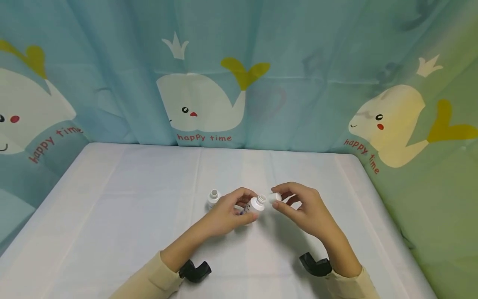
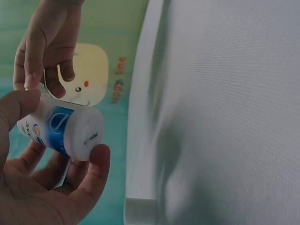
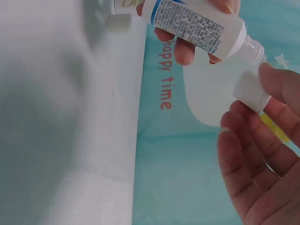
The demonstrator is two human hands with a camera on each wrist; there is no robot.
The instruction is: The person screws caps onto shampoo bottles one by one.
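A white plastic bottle [image 1: 257,204] with a blue label is gripped by my left hand [image 1: 225,212], fingers and thumb around its body. Its threaded neck is bare and tilts up toward the right. My right hand [image 1: 307,207] pinches a small white screw cap [image 3: 251,91] between thumb and fingers, just off the bottle's mouth. In the left wrist view, the base of the held bottle [image 2: 84,133] faces the camera, and its neck is hidden. A second white bottle [image 1: 214,198], also uncapped, stands upright on the table behind my left hand, which partly covers it.
A white cloth covers the table [image 1: 130,199]. Beyond its back edge hangs a blue-green curtain [image 1: 298,62] printed with whales. Each wrist carries a black curved mount [image 1: 196,272], close above the cloth.
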